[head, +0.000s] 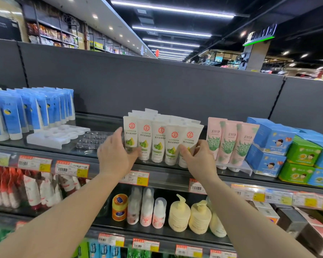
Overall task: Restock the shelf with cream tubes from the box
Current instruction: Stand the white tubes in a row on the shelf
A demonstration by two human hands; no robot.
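The white cream tubes [161, 141] look like smooth plastic with a slight gloss. The shelf [104, 120] has a dark, shiny surface, and the back panel [157, 86] is matt grey.

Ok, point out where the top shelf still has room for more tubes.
Bare shelf lies behind the empty white tray and clear tray, between the blue tubes and the white cream tubes. From the white tubes past the pink tubes to the boxes, it is crowded.
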